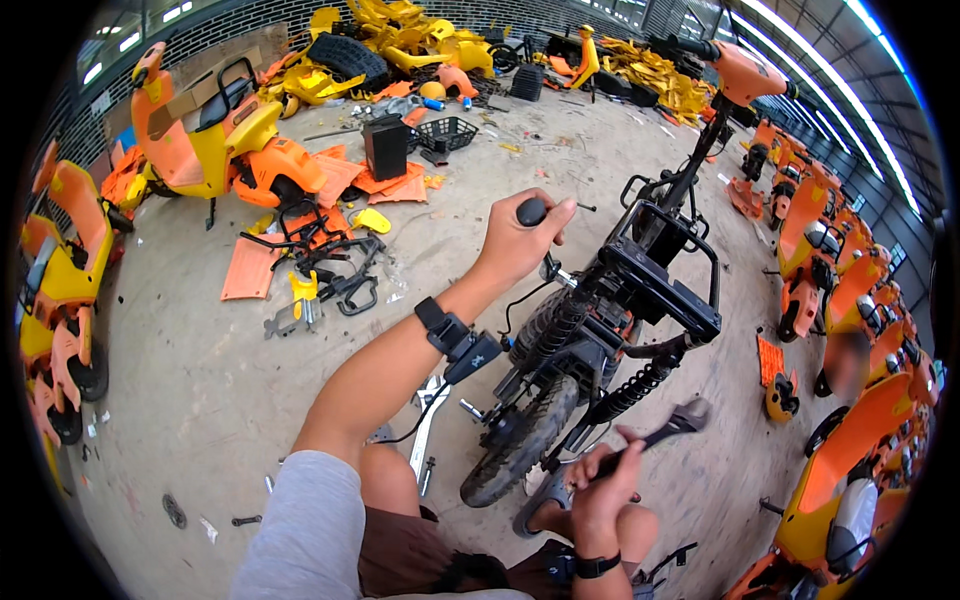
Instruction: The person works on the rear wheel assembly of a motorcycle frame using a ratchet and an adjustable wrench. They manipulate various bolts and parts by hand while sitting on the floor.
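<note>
black metal and coiled springs: two hands at work beside a bare-framed bike

a person's left hand [522,240] is curled tight around a smooth, round-ended black handle [531,212], just beside the bike [650,270], with a shiny metal fitting [567,279] below the fist. the right hand [606,480], fingers wrapped closed, grips a dark wrench [660,430], its broad head blurred and held out to the right of the rear tyre [525,450].

the bike stands directly in front of the person, right of centre, its black tubes forming a boxy, round-cornered rack [712,285] above ribbed coil shocks [636,390]. the tyre is chunky and dusty; the handlebar cover [745,75] is moulded orange plastic.

on the scuffed grey concrete [190,390], a long silver spanner [428,420] lies left of the tyre. farther off, flat orange panels [250,266] lie near tangled black brackets [350,270], a slatted black basket [446,133] and a square-sided black box [386,148]. glossy yellow shells [440,45] are heaped by the brick wall; orange scooters [850,440] line the right.
</note>
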Available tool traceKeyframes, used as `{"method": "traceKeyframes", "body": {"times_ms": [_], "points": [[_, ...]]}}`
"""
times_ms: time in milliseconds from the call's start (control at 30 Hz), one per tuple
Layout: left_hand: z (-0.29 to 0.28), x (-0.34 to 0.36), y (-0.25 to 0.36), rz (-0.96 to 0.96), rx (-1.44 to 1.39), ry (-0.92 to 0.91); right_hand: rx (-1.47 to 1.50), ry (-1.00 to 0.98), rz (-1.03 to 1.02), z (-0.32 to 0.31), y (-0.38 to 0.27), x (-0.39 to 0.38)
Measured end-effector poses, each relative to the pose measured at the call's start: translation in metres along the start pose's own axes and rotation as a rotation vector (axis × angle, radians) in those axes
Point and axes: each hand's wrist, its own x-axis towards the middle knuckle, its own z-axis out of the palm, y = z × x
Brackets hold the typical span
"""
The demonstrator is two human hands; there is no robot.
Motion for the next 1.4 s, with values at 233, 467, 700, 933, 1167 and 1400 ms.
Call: {"method": "traceKeyframes", "body": {"times_ms": [233,467,700,933,1167,1400], "points": [[-0.010,0.012,0.006,-0.017,0.133,-0.130,-0.001,-0.078,-0.434,0.075,0.053,0.055],[-0.007,0.011,0.016,-0.044,0.178,-0.184,0.255,0.168,-0.323,0.173,0.137,0.117],[-0.012,-0.002,0.020,-0.064,0.310,-0.218,0.439,0.316,-0.491,0.147,0.147,0.104],[-0.005,-0.002,0.020,-0.002,0.371,-0.161,0.180,0.097,-0.016,0.168,0.150,0.107],[-0.041,0.030,0.018,-0.026,0.361,0.023,0.336,0.238,-0.235,0.174,0.137,0.114],[-0.107,-0.028,0.051,0.035,0.123,0.449,0.367,0.026,-0.095,0.110,0.133,0.034]]}}
